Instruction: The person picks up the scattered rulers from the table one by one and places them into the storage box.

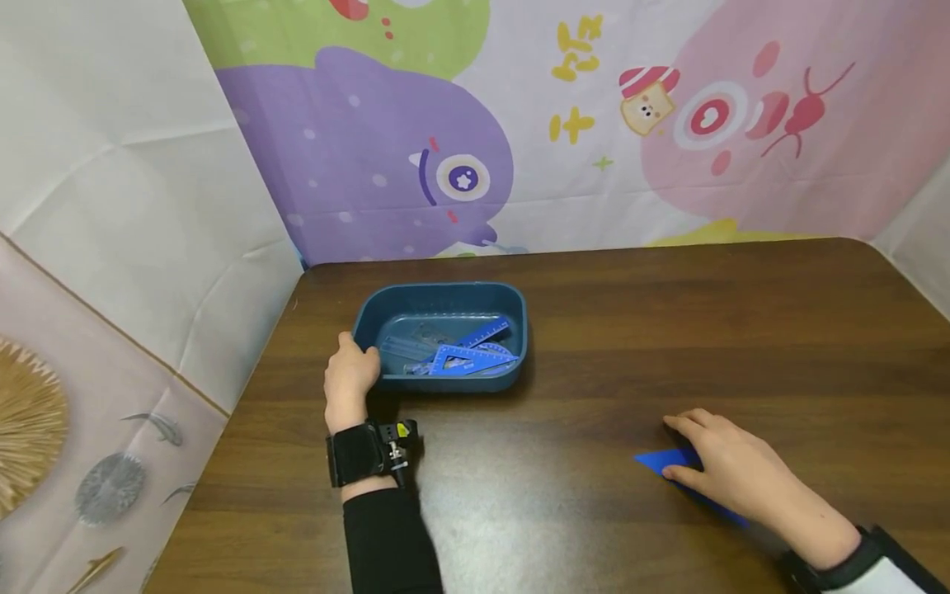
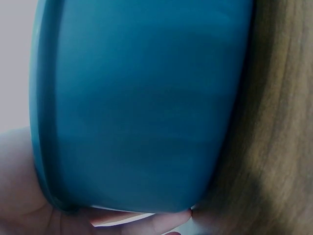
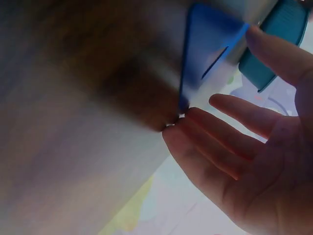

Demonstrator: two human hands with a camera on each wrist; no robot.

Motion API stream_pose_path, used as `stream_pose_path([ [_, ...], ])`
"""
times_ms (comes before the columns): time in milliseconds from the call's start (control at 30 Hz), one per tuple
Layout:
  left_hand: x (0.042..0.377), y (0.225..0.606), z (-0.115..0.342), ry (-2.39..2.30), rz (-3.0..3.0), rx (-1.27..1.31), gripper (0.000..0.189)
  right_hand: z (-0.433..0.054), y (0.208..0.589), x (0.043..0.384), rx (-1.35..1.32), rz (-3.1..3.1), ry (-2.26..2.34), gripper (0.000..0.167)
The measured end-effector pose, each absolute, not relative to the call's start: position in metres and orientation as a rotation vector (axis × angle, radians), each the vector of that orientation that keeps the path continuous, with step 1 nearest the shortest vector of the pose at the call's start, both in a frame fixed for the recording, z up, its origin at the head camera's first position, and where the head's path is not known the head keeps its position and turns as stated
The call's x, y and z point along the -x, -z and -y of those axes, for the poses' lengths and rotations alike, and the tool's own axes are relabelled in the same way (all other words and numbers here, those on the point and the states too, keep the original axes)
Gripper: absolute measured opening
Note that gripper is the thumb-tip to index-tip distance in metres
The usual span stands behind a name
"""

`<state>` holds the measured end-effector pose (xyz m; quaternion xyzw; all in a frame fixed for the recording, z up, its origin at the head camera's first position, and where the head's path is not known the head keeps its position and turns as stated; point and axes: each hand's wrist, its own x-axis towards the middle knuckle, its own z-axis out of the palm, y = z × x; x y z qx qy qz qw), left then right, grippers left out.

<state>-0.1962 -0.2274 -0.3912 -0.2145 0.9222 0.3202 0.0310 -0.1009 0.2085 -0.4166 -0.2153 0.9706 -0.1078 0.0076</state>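
My left hand (image 1: 350,377) grips the left end of a dark blue plastic box (image 1: 445,384), thumb at the rim and fingers along the outside. In the left wrist view, the box's outer wall (image 2: 142,107) fills most of the picture. Inside it lie a blue set square (image 1: 462,360), a blue ruler (image 1: 486,332) and several clear pieces. At the right, my right hand (image 1: 742,466) holds another blue set square (image 1: 664,459) low over the table. In the right wrist view, the thumb meets one edge of this set square (image 3: 210,44) and fingertips meet its lower corner.
The brown wooden table (image 1: 594,330) reaches back to a cartoon-printed cloth (image 1: 579,190). A pale cloth (image 1: 148,165) hangs along the left side. Beyond the table's left edge lies a patterned surface (image 1: 89,396).
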Motion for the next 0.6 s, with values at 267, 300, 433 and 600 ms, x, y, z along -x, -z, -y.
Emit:
stream_pose_path([
  [267,0.1967,0.3899,0.2272,-0.989,-2.855,0.661,0.056,-0.2078,0.4149,0.0949,0.688,-3.041,0.336,0.064],
  [300,0.1969,0.3896,0.2271,-0.992,-2.850,0.664,0.056,-0.2075,0.4147,0.0944,0.682,-3.044,0.331,0.061],
  [433,0.1969,0.3896,0.2271,-0.999,-2.838,0.670,0.056,-0.2061,0.4150,0.0930,0.680,-3.049,0.322,0.055],
  [600,0.1962,0.3903,0.2273,-0.988,-2.840,0.664,0.056,-0.2051,0.4170,0.0920,0.707,-3.048,0.331,0.051],
])
